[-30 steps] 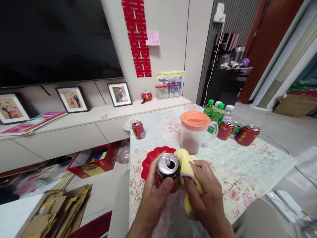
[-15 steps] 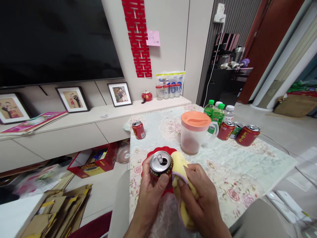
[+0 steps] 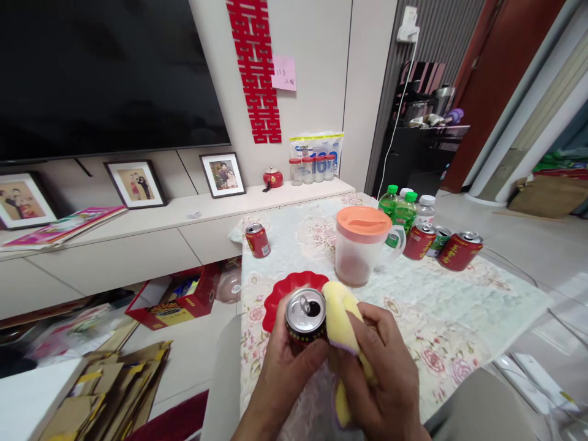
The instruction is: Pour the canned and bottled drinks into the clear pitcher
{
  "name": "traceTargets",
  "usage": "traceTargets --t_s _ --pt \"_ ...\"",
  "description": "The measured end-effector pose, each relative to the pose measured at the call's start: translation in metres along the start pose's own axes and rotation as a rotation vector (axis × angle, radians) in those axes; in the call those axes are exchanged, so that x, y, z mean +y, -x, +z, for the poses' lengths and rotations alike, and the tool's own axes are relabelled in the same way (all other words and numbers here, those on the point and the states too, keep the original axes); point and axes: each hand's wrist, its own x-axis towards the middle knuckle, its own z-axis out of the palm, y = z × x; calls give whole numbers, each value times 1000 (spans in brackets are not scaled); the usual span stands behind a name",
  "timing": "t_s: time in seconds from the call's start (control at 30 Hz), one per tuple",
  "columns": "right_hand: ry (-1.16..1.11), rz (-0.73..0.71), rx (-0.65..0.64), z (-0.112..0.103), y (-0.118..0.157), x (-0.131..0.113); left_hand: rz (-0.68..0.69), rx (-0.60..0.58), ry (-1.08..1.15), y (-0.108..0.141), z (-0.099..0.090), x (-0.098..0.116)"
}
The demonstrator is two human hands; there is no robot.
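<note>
My left hand [image 3: 287, 361] is wrapped round an opened drink can [image 3: 305, 313], its silver top tilted toward me with the tab and dark mouth hole showing. Droplets seem to lie on the lid. In my right hand [image 3: 379, 361] a yellow cloth [image 3: 342, 315] with a purple edge is bunched up and pressed against the can's right side. Behind the can a red scalloped dish [image 3: 275, 300] rests on the flowered tablecloth [image 3: 432, 318]. The can's lower body is mostly hidden by my fingers.
A pitcher [image 3: 356, 257] with an orange lid stands beyond my hands. One red can [image 3: 257, 240] is at the table's far left. More cans [image 3: 460, 251] and green-capped bottles [image 3: 404, 212] stand at the right. Flattened cardboard [image 3: 114, 392] lies on the floor at left.
The can has moved slightly right and toward me, uncovering more of the red dish. My right hand and the cloth have shifted a little to the right with it.
</note>
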Motion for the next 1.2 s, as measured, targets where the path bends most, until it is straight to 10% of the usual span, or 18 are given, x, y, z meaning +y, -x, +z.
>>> traceTargets --t_s 0.8,1.2 --pt "-213 21 47 7 -9 -16 105 141 -107 -4 8 6" --pt "-32 6 16 -8 -16 -1 6 -4 -14 0 -5 -7"
